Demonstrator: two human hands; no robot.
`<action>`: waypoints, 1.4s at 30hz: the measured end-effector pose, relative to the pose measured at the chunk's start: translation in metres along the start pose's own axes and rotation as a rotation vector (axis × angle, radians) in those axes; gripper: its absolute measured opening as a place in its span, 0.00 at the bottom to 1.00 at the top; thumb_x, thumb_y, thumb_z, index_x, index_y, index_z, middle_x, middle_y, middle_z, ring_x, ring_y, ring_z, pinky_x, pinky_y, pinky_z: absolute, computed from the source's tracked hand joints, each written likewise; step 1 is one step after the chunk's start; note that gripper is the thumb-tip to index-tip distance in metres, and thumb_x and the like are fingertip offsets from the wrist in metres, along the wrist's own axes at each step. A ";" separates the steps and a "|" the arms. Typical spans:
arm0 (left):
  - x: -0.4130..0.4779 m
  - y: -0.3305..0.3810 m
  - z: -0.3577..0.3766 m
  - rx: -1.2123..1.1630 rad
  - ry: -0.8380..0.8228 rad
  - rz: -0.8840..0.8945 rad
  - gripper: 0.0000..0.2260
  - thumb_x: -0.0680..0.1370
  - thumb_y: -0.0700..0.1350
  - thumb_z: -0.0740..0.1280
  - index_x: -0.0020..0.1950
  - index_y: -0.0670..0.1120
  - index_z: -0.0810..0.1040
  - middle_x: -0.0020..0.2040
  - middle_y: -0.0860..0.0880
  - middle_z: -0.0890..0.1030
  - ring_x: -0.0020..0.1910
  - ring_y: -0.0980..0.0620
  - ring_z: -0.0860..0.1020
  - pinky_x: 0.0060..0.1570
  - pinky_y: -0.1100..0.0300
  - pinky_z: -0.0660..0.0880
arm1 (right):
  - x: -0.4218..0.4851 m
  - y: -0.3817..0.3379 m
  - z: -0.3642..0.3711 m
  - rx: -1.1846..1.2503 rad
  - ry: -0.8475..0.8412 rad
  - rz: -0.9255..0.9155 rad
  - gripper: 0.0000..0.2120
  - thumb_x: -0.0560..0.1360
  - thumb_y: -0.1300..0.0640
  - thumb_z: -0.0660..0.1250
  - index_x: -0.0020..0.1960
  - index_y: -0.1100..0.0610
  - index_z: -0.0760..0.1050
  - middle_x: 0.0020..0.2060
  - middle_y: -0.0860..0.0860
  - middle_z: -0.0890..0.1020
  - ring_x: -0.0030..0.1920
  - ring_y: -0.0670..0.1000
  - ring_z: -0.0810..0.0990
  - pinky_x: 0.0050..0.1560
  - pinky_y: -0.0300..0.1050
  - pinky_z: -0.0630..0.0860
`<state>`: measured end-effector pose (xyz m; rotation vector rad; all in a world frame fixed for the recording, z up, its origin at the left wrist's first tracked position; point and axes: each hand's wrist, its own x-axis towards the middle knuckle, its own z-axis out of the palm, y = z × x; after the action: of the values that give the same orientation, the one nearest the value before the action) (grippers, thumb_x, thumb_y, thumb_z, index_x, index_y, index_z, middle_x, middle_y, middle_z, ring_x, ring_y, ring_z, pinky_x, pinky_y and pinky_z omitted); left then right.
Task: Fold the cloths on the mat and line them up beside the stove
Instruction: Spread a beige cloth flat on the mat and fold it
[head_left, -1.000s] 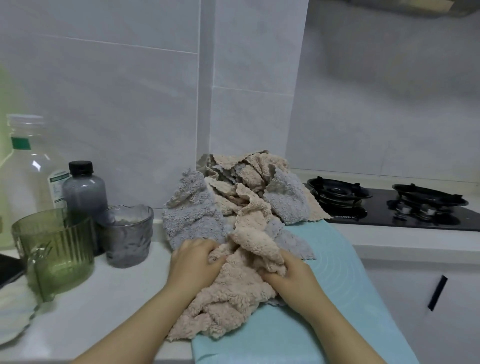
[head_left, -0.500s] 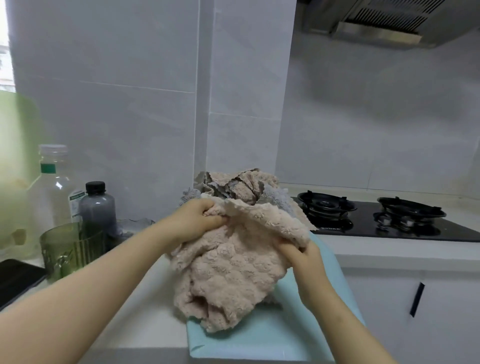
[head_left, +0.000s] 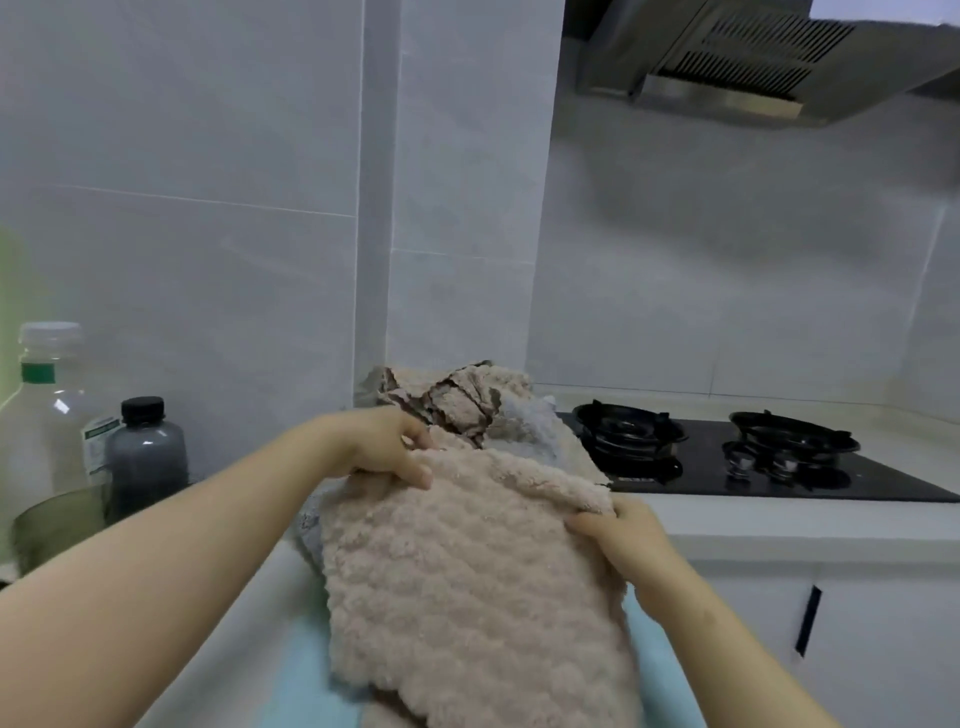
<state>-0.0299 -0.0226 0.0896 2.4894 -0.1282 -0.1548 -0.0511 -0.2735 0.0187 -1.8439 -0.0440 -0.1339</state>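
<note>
Over the near end of a pale blue mat (head_left: 304, 675), a beige, nubbly fleece cloth (head_left: 467, 582) is held up by its top edge and hangs as a broad sheet facing the camera. The left grip (head_left: 387, 447) pinches the cloth's upper left corner, thumb on the near face and fingers curled behind it. The right grip (head_left: 618, 540) pinches the upper right corner, lower than the left, so the top edge slopes down to the right. The cloth's scalloped lower edge drops in front of the mat, with more beige cloth bunched beneath it; whether that part rests on the mat cannot be told.

Behind the held cloth, a heap of crumpled beige and grey cloths (head_left: 462, 400) lies at the far end of the mat, against the corner of the white tiled wall (head_left: 208, 234). Just to the right of the heap, a black glass two-burner stove (head_left: 727, 467) is set into the white desk (head_left: 779, 522), under a steel range hood (head_left: 753, 62). Below the desk is a white cabinet door with a black handle (head_left: 808, 621).

On the left of the desk stand a tall clear plastic bottle with a green band (head_left: 41, 415), a smaller dark grey bottle with a black cap (head_left: 145, 457) and, nearer, a green glass jug (head_left: 57, 525), partly hidden by the left forearm.
</note>
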 end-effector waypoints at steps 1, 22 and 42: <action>0.005 -0.007 0.006 0.109 -0.013 -0.011 0.19 0.72 0.43 0.73 0.61 0.47 0.74 0.52 0.46 0.76 0.43 0.48 0.77 0.41 0.59 0.75 | 0.004 0.008 0.001 -0.039 -0.016 0.011 0.06 0.73 0.66 0.65 0.38 0.59 0.73 0.31 0.53 0.74 0.30 0.50 0.70 0.29 0.41 0.64; 0.067 -0.047 0.026 0.487 0.059 0.072 0.22 0.73 0.57 0.68 0.61 0.47 0.69 0.47 0.52 0.74 0.46 0.52 0.73 0.43 0.59 0.69 | 0.094 0.056 0.049 -0.504 -0.091 0.118 0.30 0.76 0.48 0.63 0.74 0.54 0.57 0.68 0.56 0.69 0.65 0.56 0.71 0.62 0.49 0.70; 0.073 -0.063 0.038 0.577 0.683 0.319 0.20 0.73 0.42 0.68 0.65 0.48 0.72 0.54 0.46 0.78 0.53 0.45 0.75 0.47 0.53 0.73 | 0.111 0.037 0.033 -0.243 0.228 -0.018 0.21 0.76 0.58 0.62 0.68 0.53 0.67 0.49 0.54 0.79 0.47 0.56 0.77 0.46 0.48 0.72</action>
<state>0.0407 -0.0045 0.0160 2.8757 -0.3078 0.9805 0.0647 -0.2561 -0.0129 -2.0588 0.1196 -0.3752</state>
